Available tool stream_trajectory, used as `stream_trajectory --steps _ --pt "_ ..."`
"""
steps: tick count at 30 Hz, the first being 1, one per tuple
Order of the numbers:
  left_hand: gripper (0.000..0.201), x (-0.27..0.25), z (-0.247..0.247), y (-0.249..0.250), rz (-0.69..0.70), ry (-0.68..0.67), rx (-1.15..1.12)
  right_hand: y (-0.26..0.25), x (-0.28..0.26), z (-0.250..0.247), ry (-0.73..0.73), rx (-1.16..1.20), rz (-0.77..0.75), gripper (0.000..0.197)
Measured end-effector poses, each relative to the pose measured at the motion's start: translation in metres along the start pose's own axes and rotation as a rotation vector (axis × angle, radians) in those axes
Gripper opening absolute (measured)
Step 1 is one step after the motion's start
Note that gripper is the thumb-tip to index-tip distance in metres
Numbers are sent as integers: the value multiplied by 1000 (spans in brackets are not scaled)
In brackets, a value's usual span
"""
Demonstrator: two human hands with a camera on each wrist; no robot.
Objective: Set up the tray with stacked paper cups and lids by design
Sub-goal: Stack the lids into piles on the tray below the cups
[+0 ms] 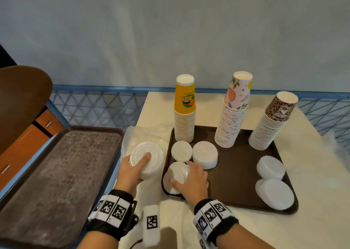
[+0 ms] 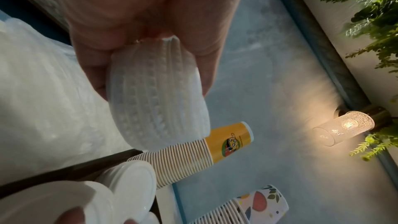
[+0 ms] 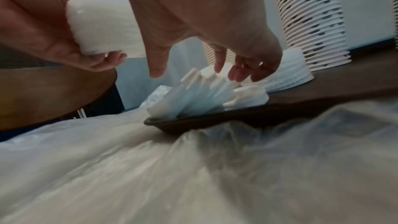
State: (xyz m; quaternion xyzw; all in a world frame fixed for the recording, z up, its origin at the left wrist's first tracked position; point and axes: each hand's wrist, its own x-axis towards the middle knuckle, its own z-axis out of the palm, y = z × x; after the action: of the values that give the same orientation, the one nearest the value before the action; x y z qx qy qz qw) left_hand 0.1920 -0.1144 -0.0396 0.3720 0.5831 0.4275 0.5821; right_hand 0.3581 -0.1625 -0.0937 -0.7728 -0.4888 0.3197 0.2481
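A pale table covered in thin clear plastic stands against a grey wall, and on it sits the dark brown tray. At the tray's near-left corner a toppled stack of white lids lies fanned on its edge under the right hand — thumb on the near side, fingers spread over the far side, touching or nearly touching it; a firm grip is not clear in the right wrist view. Just left of those fingers, off the tray, the left hand grips a second lid stack, thumb pressed on its top face and fingers curled round its ribbed side.

Beyond the right fingertips two tidy lid stacks stand side by side. Behind them rise the yellow cup stack, the floral cup stack and the leopard-print cup stack. Two more lid piles lie well to the right.

The cups look placed. What seems left is righting the fallen lids and setting down the held stack. A second tray rests far left.
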Motion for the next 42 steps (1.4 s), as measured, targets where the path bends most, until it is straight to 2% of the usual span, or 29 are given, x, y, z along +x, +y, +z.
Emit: stream_trajectory --steps 2,5,12,17,21,27,34,39,42 --pt "30 0 -3 -3 -10 -15 5 -3 5 7 2 -35 -6 81" --pt "28 2 -7 -7 -23 -52 22 -3 10 12 12 -107 -22 73" --pt "53 17 -15 -20 -109 -95 84 3 15 5 -11 -131 -17 51" --pt "65 26 -7 -31 -167 -100 118 22 13 -9 -41 -73 26 52" --pt "93 27 14 -42 -199 -148 247 51 7 -28 -7 -8 76 52" --pt "70 17 59 -57 -171 -145 443 80 4 -55 19 60 69 43" --pt "67 18 76 -64 -82 -139 607 100 3 -70 42 51 80 46" --pt "69 10 80 -66 33 -27 847 107 2 -77 32 22 39 46" --pt "68 4 83 -65 35 -10 839 108 2 -81 11 2 24 45"
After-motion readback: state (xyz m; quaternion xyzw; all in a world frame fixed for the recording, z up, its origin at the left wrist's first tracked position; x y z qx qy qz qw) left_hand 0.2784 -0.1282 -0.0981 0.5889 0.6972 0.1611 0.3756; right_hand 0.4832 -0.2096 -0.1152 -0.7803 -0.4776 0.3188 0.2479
